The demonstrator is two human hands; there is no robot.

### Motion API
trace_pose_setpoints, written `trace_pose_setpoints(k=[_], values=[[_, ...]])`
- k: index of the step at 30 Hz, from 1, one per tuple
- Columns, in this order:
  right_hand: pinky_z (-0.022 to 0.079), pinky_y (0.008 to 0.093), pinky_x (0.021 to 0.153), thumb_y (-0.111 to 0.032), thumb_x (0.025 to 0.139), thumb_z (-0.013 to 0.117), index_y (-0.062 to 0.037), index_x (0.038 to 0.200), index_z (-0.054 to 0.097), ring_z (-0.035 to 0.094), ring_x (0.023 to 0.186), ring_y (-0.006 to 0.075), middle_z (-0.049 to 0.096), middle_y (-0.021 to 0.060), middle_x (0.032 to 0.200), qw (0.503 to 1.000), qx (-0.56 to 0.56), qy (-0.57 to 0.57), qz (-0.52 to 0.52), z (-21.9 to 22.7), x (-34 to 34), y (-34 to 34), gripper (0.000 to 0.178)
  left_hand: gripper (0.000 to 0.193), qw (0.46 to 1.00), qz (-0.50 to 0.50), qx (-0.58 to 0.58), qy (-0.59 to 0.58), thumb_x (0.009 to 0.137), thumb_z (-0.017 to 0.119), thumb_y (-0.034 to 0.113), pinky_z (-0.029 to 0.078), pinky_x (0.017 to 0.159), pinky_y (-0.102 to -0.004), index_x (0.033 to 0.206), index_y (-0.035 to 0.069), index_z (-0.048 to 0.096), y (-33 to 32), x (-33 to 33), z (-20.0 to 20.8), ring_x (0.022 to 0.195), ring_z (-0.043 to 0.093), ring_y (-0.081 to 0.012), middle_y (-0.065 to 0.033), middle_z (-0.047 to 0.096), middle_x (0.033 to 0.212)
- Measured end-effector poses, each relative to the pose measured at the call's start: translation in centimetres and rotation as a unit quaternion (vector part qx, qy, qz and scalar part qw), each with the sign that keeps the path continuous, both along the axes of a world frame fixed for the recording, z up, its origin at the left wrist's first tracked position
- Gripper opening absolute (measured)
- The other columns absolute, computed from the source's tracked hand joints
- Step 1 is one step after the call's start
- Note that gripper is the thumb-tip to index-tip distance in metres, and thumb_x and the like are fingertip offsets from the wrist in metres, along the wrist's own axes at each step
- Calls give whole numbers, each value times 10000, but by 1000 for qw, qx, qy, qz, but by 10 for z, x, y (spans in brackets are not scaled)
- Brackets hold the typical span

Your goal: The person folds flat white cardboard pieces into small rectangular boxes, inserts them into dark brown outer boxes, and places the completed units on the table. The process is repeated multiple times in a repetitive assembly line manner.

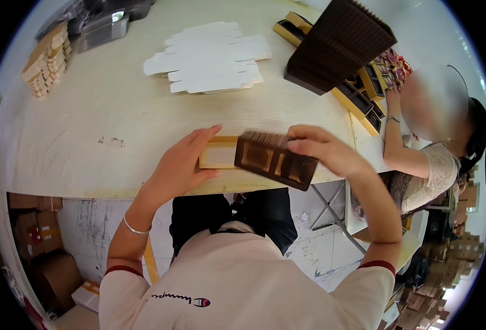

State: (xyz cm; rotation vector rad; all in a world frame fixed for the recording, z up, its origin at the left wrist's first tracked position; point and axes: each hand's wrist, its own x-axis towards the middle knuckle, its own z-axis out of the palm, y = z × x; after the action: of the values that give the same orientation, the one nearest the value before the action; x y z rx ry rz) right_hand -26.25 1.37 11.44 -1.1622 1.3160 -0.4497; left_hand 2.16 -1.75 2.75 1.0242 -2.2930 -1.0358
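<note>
My left hand [179,162] grips the left end of a small open box [218,141], thumb on the near side and fingers on the far side. The box has gold-yellow walls and a pale bottom, and lies near the table's front edge. In my right hand [331,153] is a short stack of dark brown plastic trays [276,160] with square compartments. These trays are tilted and cover the right part of the box; whether they touch it I cannot tell.
A tall stack of brown trays [339,47] stands back right, beside gold boxes with brown inserts [358,99]. White flat card blanks [210,58] lie mid-table. Cream card pieces [47,60] are stacked far left. A co-worker's arm [405,151] rests at the right.
</note>
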Motion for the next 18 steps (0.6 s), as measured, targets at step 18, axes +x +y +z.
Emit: trace_pose_setpoints(k=[18], values=[[491, 360, 691, -364, 876, 641, -64, 1173, 545, 598, 821, 311, 584, 152, 971, 843, -460, 274, 46, -69, 35, -8, 433, 727, 993, -84, -49, -73, 738, 749, 113, 470, 898, -388, 1389, 139, 426, -12, -10, 6, 1092, 534, -306, -124, 517, 1232]])
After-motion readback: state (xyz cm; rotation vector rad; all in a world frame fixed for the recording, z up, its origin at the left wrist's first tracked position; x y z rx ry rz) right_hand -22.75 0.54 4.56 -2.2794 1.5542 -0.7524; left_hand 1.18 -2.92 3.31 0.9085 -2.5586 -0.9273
